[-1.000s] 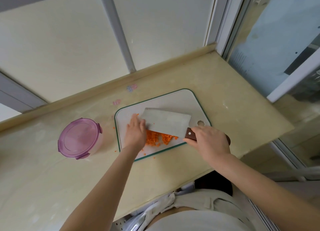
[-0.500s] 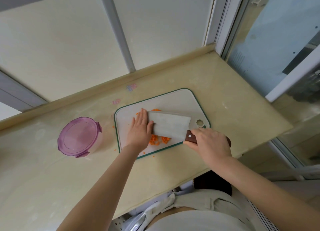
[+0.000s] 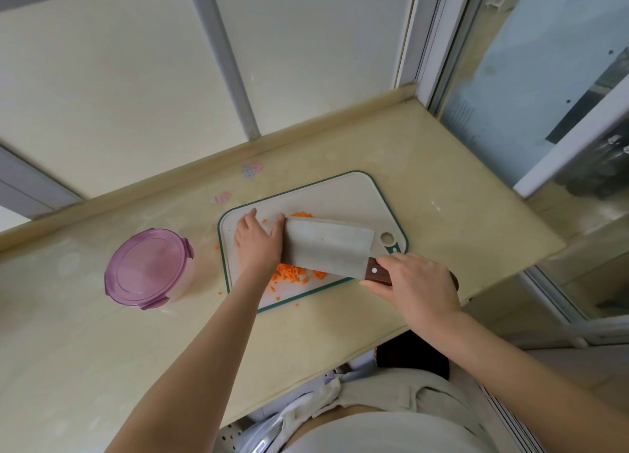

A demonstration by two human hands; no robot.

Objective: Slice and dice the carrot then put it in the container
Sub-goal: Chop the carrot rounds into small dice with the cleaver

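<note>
Furthest out past your left hand, the container (image 3: 177, 282) stands on the tabletop (image 3: 85, 350), well apart from that hand, with its purple lid (image 3: 148, 269) clipped on. Between it and your left hand a few stray orange bits (image 3: 216, 247) lie on the tabletop, just off the edge of the cutting board (image 3: 343, 194).

Your left hand (image 3: 258, 245) lies flat on the board, fingers straight and pointing away from you, holding nothing. Its thumb side sits right against the tip end of the cleaver (image 3: 328, 246); whether it presses the steel or only touches it, you cannot tell from here.

Between your two hands the broad blade is tilted over the diced carrot (image 3: 296, 274). Most of the pile is hidden under the blade. One orange patch shows at the blade's near edge, close to your left wrist, and a smaller one peeks out beyond its far edge, just past your left thumb. A few loose dice are scattered toward you on the board.

Your right hand (image 3: 418, 289) is wrapped round the cleaver's wooden handle (image 3: 376, 271), fingers curled tight, at the board's near right corner. Just beyond its knuckles is the board's hanging hole (image 3: 387, 238).
</note>
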